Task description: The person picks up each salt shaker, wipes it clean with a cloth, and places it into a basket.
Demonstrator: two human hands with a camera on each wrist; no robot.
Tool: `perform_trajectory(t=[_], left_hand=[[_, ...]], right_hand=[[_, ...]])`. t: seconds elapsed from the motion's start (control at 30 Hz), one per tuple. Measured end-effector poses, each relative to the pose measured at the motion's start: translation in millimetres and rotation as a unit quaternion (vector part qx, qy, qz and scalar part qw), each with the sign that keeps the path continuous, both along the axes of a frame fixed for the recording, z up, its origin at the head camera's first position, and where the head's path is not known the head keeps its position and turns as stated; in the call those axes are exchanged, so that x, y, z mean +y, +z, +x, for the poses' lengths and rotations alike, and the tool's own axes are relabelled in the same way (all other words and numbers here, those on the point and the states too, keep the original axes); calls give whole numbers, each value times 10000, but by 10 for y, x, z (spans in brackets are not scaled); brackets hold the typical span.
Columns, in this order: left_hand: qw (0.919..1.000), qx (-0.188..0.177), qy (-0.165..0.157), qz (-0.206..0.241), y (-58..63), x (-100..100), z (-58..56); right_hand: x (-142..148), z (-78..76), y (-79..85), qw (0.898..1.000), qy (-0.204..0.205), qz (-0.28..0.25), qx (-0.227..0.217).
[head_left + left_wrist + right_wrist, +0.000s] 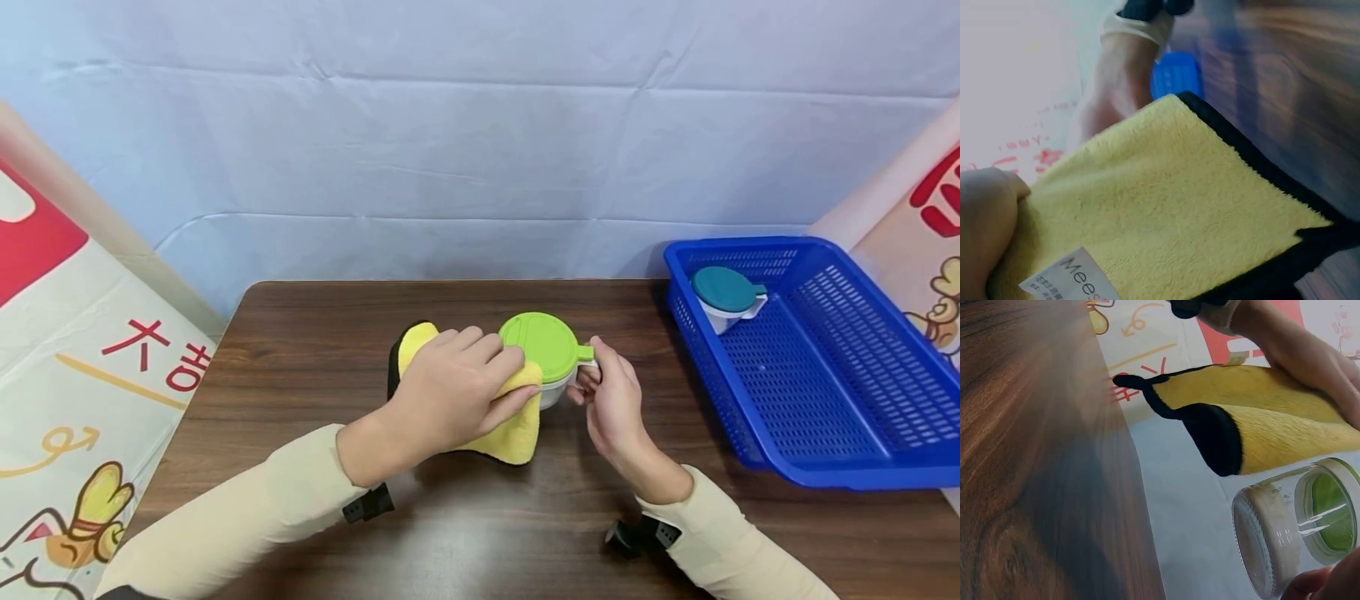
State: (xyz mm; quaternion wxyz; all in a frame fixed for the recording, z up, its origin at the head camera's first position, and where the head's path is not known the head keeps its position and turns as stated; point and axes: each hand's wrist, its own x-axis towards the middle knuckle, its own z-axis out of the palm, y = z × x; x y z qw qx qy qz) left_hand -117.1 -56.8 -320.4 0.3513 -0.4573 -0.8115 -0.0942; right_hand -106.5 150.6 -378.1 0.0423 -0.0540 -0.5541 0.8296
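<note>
While the right grip (617, 402) is curled round the handle (588, 363) of the green-lidded jar (542, 346), the left grip (453, 387) clasps a yellow cloth (513, 435). A blue basket (802, 392) sits rightward.

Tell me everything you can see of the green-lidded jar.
The green-lidded jar is clear and glass-looking, with a pale collar and a closed, round lime-green lid whose tab sits above the handle. The right hand grips that handle; the base appears lifted off the wooden table. A yellow cloth is at its side; contact is unclear.
</note>
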Motion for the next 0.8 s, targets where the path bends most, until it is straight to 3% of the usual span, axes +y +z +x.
perform_trajectory(t=[0.3, 0.53, 0.8], left_hand=[[9993, -20, 301, 214, 34, 310, 99], [9953, 89, 965, 92, 23, 529, 142], [9851, 224, 1692, -186, 13, 650, 180]], right_hand=[[-30, 24, 4, 9998, -67, 76, -181], [-44, 37, 7, 9993, -156, -341, -60], [-55, 59, 35, 9990, -317, -256, -186]])
